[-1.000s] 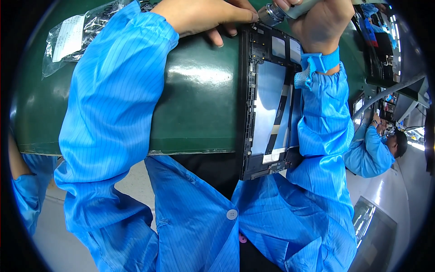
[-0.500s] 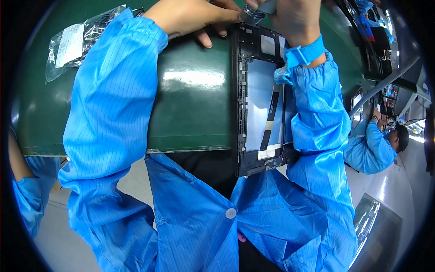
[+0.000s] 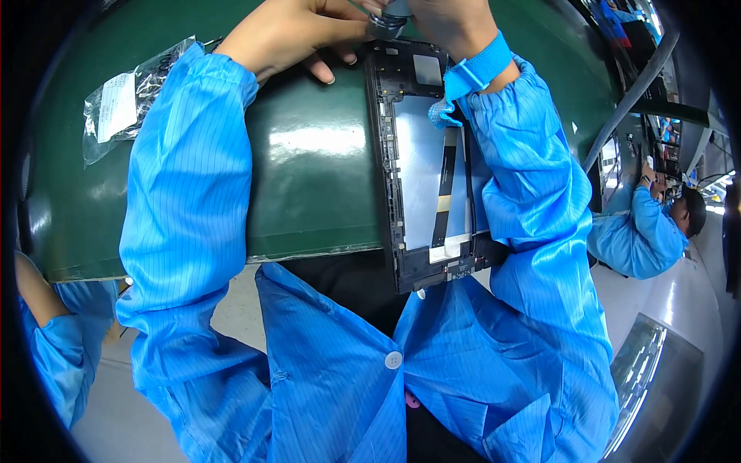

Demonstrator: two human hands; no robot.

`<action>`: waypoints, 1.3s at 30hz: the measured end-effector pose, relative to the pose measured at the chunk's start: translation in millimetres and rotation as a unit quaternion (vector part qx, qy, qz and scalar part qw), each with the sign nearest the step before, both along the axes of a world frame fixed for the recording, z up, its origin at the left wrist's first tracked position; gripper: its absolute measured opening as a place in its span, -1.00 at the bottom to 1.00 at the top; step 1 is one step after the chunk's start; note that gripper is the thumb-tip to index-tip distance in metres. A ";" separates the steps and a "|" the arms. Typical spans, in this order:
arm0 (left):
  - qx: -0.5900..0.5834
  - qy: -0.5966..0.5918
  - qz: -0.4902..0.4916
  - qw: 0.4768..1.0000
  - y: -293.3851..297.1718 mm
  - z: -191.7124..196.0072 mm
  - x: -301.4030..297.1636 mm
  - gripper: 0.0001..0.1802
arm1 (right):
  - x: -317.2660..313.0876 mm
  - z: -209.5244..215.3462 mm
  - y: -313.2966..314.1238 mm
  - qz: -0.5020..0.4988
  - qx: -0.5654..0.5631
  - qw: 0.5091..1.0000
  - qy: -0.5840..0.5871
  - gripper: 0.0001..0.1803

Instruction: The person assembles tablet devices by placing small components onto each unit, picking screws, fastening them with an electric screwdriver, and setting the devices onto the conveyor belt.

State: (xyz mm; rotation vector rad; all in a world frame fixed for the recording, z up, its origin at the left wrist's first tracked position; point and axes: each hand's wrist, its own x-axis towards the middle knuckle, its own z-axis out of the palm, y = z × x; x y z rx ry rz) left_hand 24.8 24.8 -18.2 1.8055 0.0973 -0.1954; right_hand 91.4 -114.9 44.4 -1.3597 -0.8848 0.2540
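My right hand (image 3: 457,25), at the top edge of the view, is wrapped round a grey screwdriver (image 3: 387,28) with a shiny metal collar, apparently a powered one. Its tip is hidden. My left hand (image 3: 292,37) reaches in beside the collar, thumb and forefinger brought together there; whatever they pinch does not show. Its other fingers hang over the table. Below the tool lies a black tablet-like housing (image 3: 421,170) with a bluish metal plate and a dark flat cable. The housing's near end sticks out past the table edge, and my right forearm covers part of its right side.
The green table (image 3: 312,193) has a clear plastic bag (image 3: 116,108) of dark parts with a white label at its left. A grey bar (image 3: 633,96) slants at the right. Another person in blue (image 3: 637,239) works there; a co-worker's arm (image 3: 38,297) shows at far left.
Both hands, the screwdriver and the housing appear farther left in view. The bag and the people have shifted slightly too, so the view itself has moved. Both hands remain at the housing's far end.
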 end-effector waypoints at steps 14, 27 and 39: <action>0.010 -0.029 -0.001 1.000 5.8 -10.9 -0.9 -0.75 | -5.2 -7.1 7.3 -0.011 0.059 0.998 0.027 -0.75; -0.025 -0.028 -0.001 0.999 5.2 -1.6 -11.6 -0.70 | -3.6 -6.4 0.2 0.013 0.030 0.997 0.073 -0.79; 0.283 -0.335 0.055 0.897 -4.0 5.9 -30.6 -0.84 | 14.2 22.3 -57.6 -0.083 0.079 0.990 0.080 -0.85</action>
